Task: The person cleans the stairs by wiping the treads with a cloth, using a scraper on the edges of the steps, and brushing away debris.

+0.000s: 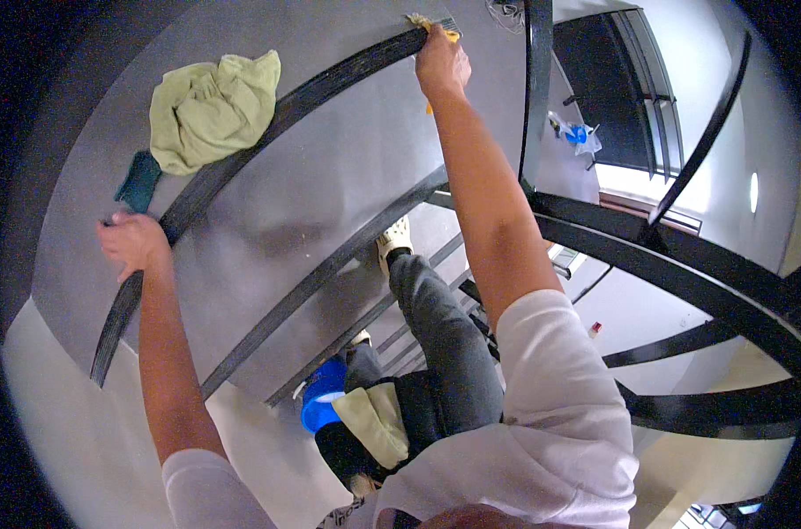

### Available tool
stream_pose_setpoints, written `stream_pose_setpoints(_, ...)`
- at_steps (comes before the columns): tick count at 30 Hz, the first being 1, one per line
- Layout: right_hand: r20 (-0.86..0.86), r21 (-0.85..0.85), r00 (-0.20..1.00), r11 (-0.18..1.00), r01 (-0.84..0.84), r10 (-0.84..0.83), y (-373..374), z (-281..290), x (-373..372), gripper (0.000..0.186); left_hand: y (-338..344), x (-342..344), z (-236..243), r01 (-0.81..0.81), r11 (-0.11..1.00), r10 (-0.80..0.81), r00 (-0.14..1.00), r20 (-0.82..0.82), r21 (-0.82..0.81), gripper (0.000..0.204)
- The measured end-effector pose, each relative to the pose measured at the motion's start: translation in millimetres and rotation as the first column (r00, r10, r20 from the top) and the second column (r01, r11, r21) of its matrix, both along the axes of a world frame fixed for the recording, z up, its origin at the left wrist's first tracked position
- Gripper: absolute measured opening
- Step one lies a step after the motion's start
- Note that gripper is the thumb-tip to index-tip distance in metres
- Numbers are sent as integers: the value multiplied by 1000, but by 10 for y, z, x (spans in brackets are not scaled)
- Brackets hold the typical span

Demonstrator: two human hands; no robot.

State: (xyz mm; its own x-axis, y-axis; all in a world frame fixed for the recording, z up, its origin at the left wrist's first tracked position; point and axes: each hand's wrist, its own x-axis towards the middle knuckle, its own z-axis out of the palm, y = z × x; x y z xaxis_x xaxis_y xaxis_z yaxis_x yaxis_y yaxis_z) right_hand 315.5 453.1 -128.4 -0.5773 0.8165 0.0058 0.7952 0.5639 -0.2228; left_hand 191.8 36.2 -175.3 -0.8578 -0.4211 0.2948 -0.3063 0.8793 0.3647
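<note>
My right hand (442, 62) is closed round a small yellow thing with a pale, tufted end, mostly hidden by the fingers. It presses at the far right end of the dark ribbed edge strip (348, 75) on a grey stair tread. My left hand (138, 242) rests on the same strip lower down at the left, fingers spread, holding nothing. Just beyond it lies a dark green scouring pad (138, 181). A crumpled pale yellow-green cloth (213, 113) sits beside the pad, overlapping the strip.
Lower treads descend below me, with a blue bucket (323, 388) at the left. Another pale yellow cloth (374, 423) hangs at my waist. Black railing bars (683, 273) curve along the right. A plastic bag with something blue (579, 135) lies beyond the upright post (536, 97).
</note>
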Motion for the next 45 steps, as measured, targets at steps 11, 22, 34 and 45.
stream_pose_setpoints(11,-40,-22,989,990,141,-142,-181,6,-121,22,-17,60,42,-64,998,62,996,65,30,41)
stream_pose_setpoints(22,-118,22,993,1000,14,-12,98,107,158,32,35,73,143,-84,996,83,995,50,30,40)
stream_pose_setpoints(34,-165,56,986,998,-22,31,104,-128,135,27,51,64,106,-50,998,48,996,69,32,42)
stream_pose_setpoints(45,-136,-70,991,997,-19,9,-296,43,-208,27,36,92,84,-68,998,68,994,81,-11,41)
